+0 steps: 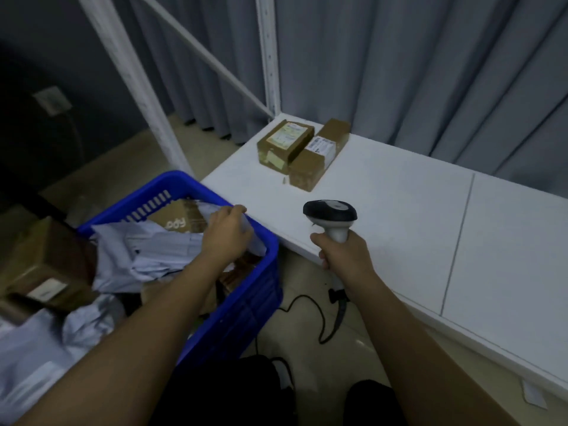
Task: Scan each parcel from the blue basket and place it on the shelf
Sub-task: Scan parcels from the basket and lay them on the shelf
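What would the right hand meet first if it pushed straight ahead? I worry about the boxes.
Probably nothing at first: bare shelf lies ahead of the right hand and scanner; boxes sit farther, slightly left.

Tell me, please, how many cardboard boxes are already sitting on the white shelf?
2. One labelled box lies at the shelf's far left corner. The second box lies touching its right side, reaching nearer the front. Nothing hides any of the shelf surface that is in view.
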The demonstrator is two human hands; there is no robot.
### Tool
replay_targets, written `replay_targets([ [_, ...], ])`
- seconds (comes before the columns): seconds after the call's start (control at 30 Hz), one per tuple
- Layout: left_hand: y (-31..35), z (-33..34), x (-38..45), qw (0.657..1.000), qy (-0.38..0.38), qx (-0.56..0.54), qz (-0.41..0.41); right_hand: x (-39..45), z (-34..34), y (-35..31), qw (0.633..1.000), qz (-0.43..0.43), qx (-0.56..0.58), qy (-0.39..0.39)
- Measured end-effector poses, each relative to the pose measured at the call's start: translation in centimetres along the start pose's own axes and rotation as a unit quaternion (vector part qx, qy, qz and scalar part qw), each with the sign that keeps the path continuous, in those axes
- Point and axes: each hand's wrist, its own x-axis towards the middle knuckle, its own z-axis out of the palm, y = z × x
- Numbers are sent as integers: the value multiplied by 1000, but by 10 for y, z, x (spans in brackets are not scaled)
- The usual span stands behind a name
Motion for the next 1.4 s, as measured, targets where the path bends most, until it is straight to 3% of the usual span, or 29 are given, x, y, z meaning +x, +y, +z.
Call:
replay_targets([
  [0.17,-49,-3,-22,994,4,-77,-74,-16,23,-6,999,1,-19,-51],
  [0.33,-26,3,-2,993,-35,-98,-59,-17,34,-7,998,-3,-38,-56],
  [0.47,-4,12,19,985,-51,-112,-120,-14,36,-10,998,-5,-31,-52],
  [0.63,-15,14,17,962,52,-189,-192,-15,31,-13,998,-8,-41,-51],
  [0.8,-24,-23,-15,885,186,-337,-262,-15,27,-16,999,-12,-19,-36],
  [0.9,-18,-51,-35,860,222,-390,-242,-18,29,-18,999,-2,30,-20],
  [1.03,2,-71,-58,839,208,-459,-203,-23,28,-19,992,-1,121,-24],
  [1.13,18,-78,-62,759,186,-595,-190,-24,26,-21,987,-4,158,-24],
  [1.27,45,-70,-66,648,37,-737,-189,-29,25,-26,976,-35,216,-8],
  [1.33,50,-64,-67,652,-47,-735,-180,-29,20,-29,974,-38,221,25],
  [1.4,45,-57,-64,708,-105,-679,-164,-27,12,-30,977,-54,203,38],
])
